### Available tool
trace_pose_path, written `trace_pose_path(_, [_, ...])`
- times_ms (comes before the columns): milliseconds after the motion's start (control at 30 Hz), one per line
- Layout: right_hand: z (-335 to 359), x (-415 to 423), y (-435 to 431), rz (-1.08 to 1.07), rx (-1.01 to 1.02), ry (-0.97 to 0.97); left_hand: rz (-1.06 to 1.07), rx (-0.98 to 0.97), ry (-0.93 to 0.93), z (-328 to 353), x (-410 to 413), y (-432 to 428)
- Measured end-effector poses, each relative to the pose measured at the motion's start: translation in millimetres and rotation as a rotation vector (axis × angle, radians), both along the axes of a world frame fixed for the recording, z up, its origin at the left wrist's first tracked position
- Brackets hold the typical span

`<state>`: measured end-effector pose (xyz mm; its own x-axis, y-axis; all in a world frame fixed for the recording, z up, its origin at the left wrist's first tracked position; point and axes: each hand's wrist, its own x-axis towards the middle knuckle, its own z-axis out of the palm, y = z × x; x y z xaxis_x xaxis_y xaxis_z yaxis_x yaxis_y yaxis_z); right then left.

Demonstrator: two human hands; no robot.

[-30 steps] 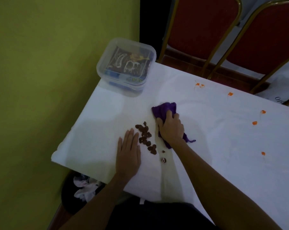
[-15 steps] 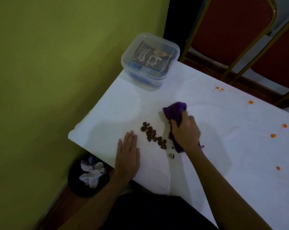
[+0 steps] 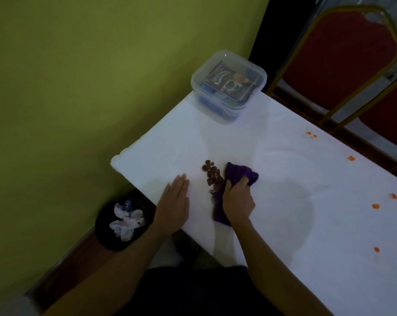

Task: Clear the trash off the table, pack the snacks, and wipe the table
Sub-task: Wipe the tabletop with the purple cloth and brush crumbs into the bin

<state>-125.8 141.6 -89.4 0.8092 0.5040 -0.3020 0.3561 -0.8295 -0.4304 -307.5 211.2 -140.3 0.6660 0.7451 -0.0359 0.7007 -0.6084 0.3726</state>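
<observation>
Cloth [image 3: 239, 173] now against crumbs [image 3: 211, 172], right grip [image 3: 238, 200] clutching it, left grip [image 3: 175, 201] flat on table [image 3: 306, 224]

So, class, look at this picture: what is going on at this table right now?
A person is wiping the white-covered table. The right hand grips a crumpled purple cloth against a pile of small brown crumbs; the left hand lies flat on the table on the pile's other side. A clear plastic box of snack packets sits at the far corner. Further along, small orange spots are not yet wiped.
</observation>
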Motion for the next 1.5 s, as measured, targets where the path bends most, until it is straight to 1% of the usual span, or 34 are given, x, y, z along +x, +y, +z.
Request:
trace_pose_path(100, [6.8, -9.5, 32.8, 0.137, -0.002, 0.04, -0.001, -0.005, 0.004, 4.3, -6.3, 7.0])
trace_pose_path(167, [9.2, -9.9, 41.1, 0.192, 0.004, 0.033, 0.029, -0.021, 0.012, 7.3, -8.4, 12.5])
trace_pose_path(267, [8.8, 4.9, 30.6, 0.097, 0.053, -0.007, 0.064, -0.04, 0.025, 6.7, -14.0, 18.6])
trace_pose_path(367, [5.0, 27.5, 11.9, -0.03, 0.035, -0.046, 0.077, -0.032, 0.012, 4.0, -18.3, 27.4])
trace_pose_path(467, [4.2, 35.1, 11.8, -0.053, 0.002, -0.072, 0.102, -0.037, -0.002, 1.2, -15.9, 32.6])
trace_pose_path(567, [6.3, 22.1, 34.4, 0.01, -0.013, -0.066, 0.144, -0.046, -0.025, 0.8, -10.7, 35.3])
trace_pose_path(767, [14.5, -13.4, 85.4, 0.235, -0.039, 0.001, 0.165, -0.052, -0.047, -1.7, -13.7, 38.4])
trace_pose_path(900, [20.6, 1.6, 83.0, 0.227, -0.012, 0.047, 0.144, -0.076, -0.08, -2.3, -15.8, 42.2])
trace_pose_path(967, [22.6, 13.4, 72.7, 0.213, 0.014, 0.118, 0.142, -0.071, -0.095, -3.9, -17.3, 42.6])
trace_pose_path(1033, [25.0, 22.2, 64.4, 0.198, 0.057, 0.231, 0.149, -0.062, -0.112, -4.9, -17.9, 41.3])
trace_pose_path(1133, [24.4, 29.8, 61.9, 0.131, 0.1, 0.352, 0.162, -0.048, -0.139, -4.9, -16.3, 40.3])
trace_pose_path(1333, [25.6, 31.4, 63.3, 0.042, 0.158, 0.462, 0.155, -0.055, -0.144, -6.4, -18.3, 42.5])
trace_pose_path(1433, [33.8, 36.2, 66.8, -0.007, 0.243, 0.519, 0.144, -0.057, -0.135, -7.0, -20.0, 43.6])
trace_pose_path(1500, [40.9, 40.9, 69.5, -0.076, 0.322, 0.62, 0.143, -0.061, -0.131, -7.5, -20.4, 44.5])
